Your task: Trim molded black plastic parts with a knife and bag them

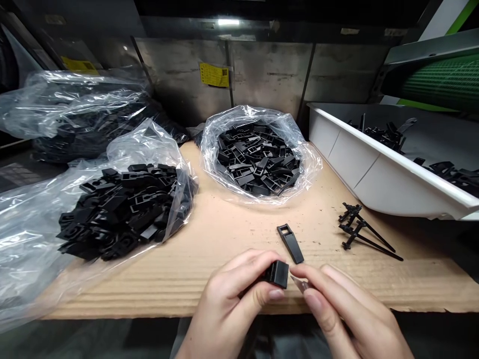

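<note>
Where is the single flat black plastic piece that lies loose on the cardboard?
In the head view, the flat black piece lies on the cardboard near the centre, just beyond both hands, left of the black sprue.

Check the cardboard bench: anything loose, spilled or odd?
One flat black plastic clip lies loose on the brown cardboard sheet, and spiky black plastic sprues lie beside the white tray. Nothing looks spilled or broken.

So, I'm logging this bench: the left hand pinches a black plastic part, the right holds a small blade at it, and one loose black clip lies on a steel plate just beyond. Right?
Not quite. The loose black clip lies on a sheet of corrugated cardboard, not a steel plate, as the head view shows. The rest stands: the left hand pinches the black plastic part and the right hand holds the small blade at it.
</note>
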The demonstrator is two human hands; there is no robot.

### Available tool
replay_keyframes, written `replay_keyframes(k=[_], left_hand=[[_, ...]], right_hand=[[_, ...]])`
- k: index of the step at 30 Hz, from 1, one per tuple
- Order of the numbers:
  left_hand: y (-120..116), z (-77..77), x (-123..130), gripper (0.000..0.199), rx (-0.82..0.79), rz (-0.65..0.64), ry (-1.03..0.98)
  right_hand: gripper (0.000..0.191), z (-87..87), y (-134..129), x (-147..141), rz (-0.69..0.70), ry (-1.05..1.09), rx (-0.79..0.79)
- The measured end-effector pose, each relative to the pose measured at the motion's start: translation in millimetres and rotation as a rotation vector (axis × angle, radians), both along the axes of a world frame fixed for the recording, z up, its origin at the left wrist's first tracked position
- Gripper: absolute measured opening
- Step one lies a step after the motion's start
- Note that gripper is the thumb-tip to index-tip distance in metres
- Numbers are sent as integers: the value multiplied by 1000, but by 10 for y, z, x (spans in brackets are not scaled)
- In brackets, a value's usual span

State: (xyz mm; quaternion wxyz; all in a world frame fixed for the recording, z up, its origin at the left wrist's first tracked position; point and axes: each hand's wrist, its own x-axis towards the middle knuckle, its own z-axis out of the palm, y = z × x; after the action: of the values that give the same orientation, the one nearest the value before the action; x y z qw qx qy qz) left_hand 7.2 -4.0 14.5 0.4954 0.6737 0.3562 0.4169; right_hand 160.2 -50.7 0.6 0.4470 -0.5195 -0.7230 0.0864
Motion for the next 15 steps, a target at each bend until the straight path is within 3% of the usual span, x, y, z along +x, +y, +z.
replay_keyframes(k=[4, 11, 15], left_hand=[[-7, 0, -19, 28, -6, 8, -1], [-11, 2, -39, 29, -21, -5, -19], [-11, -21, -54, 22, -9, -25, -39]], right_hand=[[13, -21, 22, -23, 56, 28, 27], [9, -25, 43, -43, 33, -46, 155], [30, -72, 22, -79, -100, -49, 193]])
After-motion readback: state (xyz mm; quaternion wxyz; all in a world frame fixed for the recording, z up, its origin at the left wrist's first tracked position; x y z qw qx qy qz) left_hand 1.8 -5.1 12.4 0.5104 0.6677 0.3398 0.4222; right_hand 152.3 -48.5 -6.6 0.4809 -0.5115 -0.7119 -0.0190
